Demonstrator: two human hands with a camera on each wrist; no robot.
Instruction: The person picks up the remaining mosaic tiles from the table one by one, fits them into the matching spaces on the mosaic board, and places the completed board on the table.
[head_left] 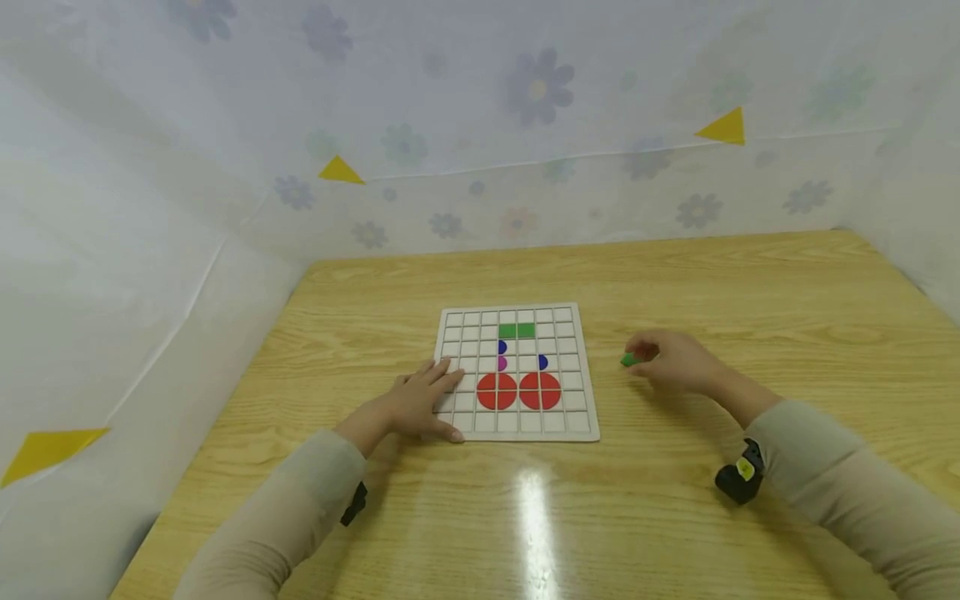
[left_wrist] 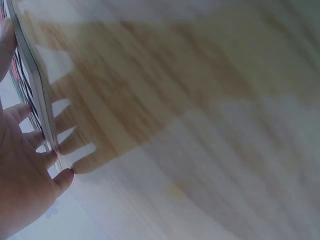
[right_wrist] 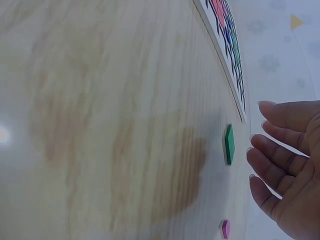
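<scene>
A white grid board lies on the wooden table. On it are green squares side by side, two red circles made of quarter pieces, two blue half-round pieces and a magenta one. My left hand rests with spread fingers on the board's left edge; its fingers touch that edge in the left wrist view. Right of the board, my right hand hovers over a green tile, fingers loosely bent and apart from it. A pink piece lies nearby, hidden in the head view.
The wooden table spreads around the board. White flowered sheeting hangs behind and at the sides, with yellow triangles on it. A black wrist device sits under the right sleeve.
</scene>
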